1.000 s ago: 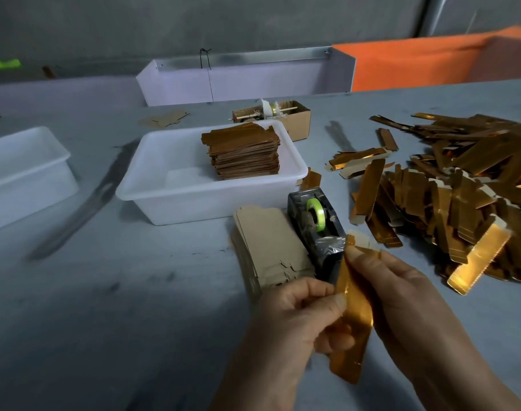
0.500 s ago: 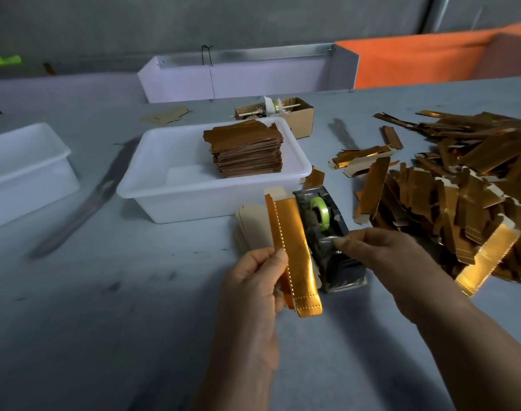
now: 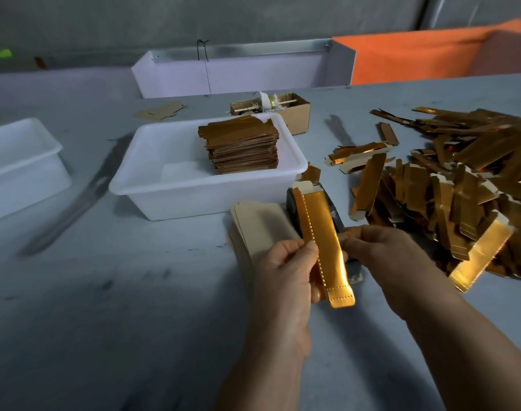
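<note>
We hold the flat gold box [image 3: 321, 241] up over the tape dispenser [image 3: 353, 269], on the near side of the white tub [image 3: 152, 188]. Our left hand [image 3: 283, 280] has its grip closed on the box's left edge, with the thumb on top. Our right hand [image 3: 380, 256] has its thumb and finger tips pressed together right at the box's right edge. It may be holding a bit of clear tape, but we see no tape, so we cannot tell what that grip has in it.

What could go wrong? If there is tape, it is sticky and thin. It could curl up, stick to our fingers, or land crooked on the box. We hold the box by one edge only, so a push from the right could twist it or let its fold pop open.

Half a second ago the box was left of the dispenser and we could see the green tape roll. Now the box covers the roll. Our right hand was on the dispenser then, and now it is at the box.
</note>
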{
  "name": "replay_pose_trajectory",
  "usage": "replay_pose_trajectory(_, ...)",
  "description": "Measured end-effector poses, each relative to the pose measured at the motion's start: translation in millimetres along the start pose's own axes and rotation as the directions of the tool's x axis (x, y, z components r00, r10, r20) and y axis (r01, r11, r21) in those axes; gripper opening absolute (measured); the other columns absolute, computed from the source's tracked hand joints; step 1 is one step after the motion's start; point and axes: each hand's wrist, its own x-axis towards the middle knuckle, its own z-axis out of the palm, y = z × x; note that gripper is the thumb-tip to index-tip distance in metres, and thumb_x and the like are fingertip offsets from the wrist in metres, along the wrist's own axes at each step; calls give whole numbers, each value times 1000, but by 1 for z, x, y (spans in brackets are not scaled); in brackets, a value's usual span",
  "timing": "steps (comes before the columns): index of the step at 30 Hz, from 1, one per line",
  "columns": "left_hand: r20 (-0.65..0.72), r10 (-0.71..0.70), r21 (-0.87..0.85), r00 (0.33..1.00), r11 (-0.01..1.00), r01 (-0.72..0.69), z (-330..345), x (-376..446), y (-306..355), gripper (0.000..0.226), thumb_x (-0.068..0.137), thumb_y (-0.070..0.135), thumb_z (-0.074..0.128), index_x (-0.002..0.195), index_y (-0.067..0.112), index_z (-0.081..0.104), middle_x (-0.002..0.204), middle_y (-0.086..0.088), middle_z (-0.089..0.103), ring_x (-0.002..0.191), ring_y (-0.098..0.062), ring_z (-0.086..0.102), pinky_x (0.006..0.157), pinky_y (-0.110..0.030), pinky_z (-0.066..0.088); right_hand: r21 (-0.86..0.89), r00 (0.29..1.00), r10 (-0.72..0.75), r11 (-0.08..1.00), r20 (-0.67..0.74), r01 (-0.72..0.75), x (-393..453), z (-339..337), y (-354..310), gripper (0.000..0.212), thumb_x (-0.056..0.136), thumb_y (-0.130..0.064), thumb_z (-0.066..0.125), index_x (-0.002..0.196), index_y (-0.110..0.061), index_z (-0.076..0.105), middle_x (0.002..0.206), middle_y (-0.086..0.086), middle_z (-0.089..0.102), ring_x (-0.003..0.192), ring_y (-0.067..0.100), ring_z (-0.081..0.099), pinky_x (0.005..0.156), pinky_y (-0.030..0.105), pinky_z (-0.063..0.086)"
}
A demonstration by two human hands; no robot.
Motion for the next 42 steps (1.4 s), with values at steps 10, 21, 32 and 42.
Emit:
replay_pose_trajectory(10, -48, 6, 52, 999, 999, -3, 2, 8, -8, 9, 91, 23, 64, 92, 15, 68, 52, 10, 52, 46, -7, 46, 44, -17, 35, -153, 992, -82, 986, -92, 67, -12, -2, 5, 17, 87, -30, 61, 74, -20, 67, 131, -10, 53, 125, 15, 42, 99, 43, 35)
replay_pose_trajectory(21, 40, 49, 76, 998, 996, -52, 6, 2, 1, 10, 91, 23, 63, 94, 16, 69, 82, -2, 73, 70, -11, 66, 58, -23, 51, -395, 956, -239, 905, -170, 156, -29, 10, 16, 16, 89, -22, 58, 74, -25, 57, 139, -3, 43, 123, 18, 46, 89, 29, 43)
replay_pose_trajectory(32, 43, 72, 201, 996, 976, -79, 9, 1, 1, 16, 93, 23, 60, 102, 14, 69, 90, -1, 73, 83, -16, 68, 70, -28, 53, -278, 950, -240, 944, -202, 179, -27, 14, 26, 16, 89, -17, 58, 74, -18, 62, 136, -4, 46, 106, 8, 45, 85, 24, 39)
replay_pose_trajectory(42, 16, 89, 294, 996, 952, -90, 9, 0, 6, 9, 89, 24, 63, 91, 18, 70, 71, 6, 69, 63, -10, 60, 55, -23, 45, -745, 914, -392, 639, -101, 191, -31, 6, 30, 19, 88, -10, 61, 105, -8, 69, 125, 7, 52, 110, 21, 50, 83, 25, 44)
